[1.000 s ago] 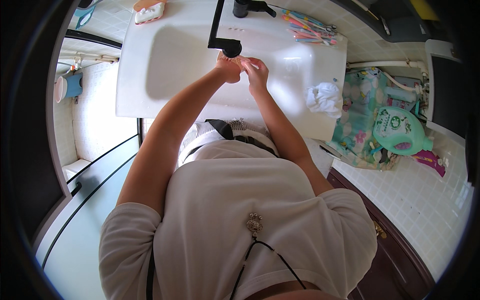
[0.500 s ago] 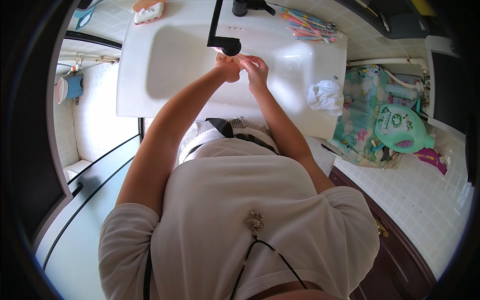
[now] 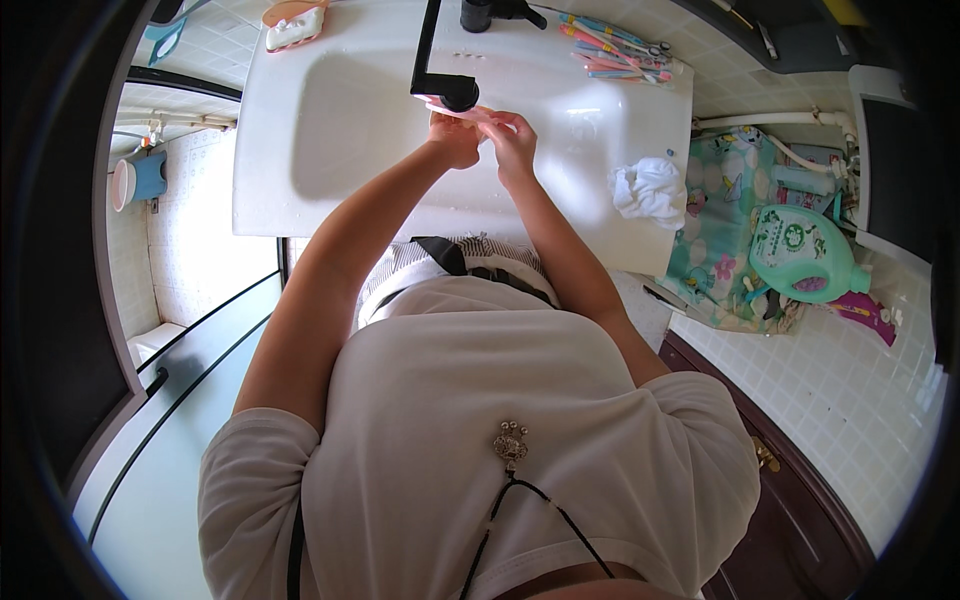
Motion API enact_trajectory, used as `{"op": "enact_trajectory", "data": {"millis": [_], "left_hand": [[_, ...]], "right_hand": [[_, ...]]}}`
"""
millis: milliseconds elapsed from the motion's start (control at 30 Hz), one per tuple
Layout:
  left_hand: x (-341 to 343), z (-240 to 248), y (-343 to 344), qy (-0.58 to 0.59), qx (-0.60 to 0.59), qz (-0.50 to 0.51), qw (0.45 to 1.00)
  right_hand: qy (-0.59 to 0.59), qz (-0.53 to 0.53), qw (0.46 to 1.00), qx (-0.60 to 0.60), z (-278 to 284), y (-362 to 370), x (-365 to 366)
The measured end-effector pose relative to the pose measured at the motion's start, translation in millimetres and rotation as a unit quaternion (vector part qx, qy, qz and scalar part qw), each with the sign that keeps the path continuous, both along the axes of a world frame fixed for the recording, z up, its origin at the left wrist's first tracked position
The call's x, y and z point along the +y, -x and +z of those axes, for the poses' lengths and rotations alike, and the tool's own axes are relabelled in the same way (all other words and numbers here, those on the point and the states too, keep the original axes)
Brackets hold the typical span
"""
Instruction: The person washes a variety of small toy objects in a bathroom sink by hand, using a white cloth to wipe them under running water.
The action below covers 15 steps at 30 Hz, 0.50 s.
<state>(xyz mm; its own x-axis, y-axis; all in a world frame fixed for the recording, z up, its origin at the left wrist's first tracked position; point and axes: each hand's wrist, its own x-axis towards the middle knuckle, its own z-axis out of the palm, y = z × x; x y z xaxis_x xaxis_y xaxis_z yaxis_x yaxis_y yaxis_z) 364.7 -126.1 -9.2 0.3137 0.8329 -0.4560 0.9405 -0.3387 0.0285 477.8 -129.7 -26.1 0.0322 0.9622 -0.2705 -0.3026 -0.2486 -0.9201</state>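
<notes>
Beneath the black faucet spout (image 3: 459, 92), my two hands meet over the white sink. A slim pink toothbrush (image 3: 474, 114) lies across them, its far end partly covered by the spout. My left hand (image 3: 456, 142) is curled under it, with several fingers hidden. From the right, my right hand (image 3: 512, 142) pinches it between bent fingers. More toothbrushes (image 3: 618, 52), in pink, blue and orange, lie in a pile at the back right of the white sink top (image 3: 400, 218).
A crumpled white cloth (image 3: 648, 192) lies at the sink's right edge. The soap dish (image 3: 296, 26) sits at the back left. A green detergent jug (image 3: 806, 256) stands to the right, by a patterned cover (image 3: 722, 225). The black faucet base (image 3: 478, 14) rises behind.
More of the pink toothbrush shows along the spout, and my left fingers have turned slightly under it. My right hand stays almost in place.
</notes>
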Motion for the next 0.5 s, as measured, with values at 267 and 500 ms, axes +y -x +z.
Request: {"op": "enact_trajectory", "data": {"millis": [267,500], "left_hand": [[15,6,2,0.04,-0.07,-0.053,0.995],[8,17,9,-0.009,-0.03,-0.046,0.998]], "right_hand": [[0.047,-0.012,0.999,-0.012,-13,-6,8],[0.151,0.014,0.988,0.012,-8,4,10]]}}
